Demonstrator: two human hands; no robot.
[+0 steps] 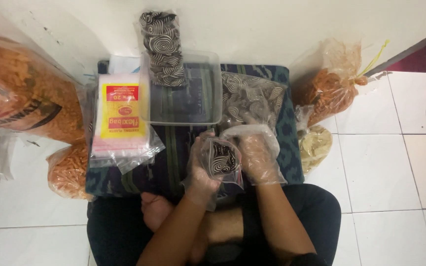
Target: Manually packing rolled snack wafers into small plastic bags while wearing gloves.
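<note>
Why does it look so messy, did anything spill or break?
Nothing looks spilled or broken. The left hand and right hand, both in clear gloves, hold a small bag of swirl-patterned snacks. The orange snack bags around the cloth look closed, and the clear tub sits flat.

floor: white tiles [395, 162]; wall: white, plain [282, 24]; light: dim, indoor

Soft, even indoor light falls from above; glare spots shine on the clear plastic tray [181, 116]; shadows beneath it are faint. Left of the tray, edges blur and bend slightly.
</note>
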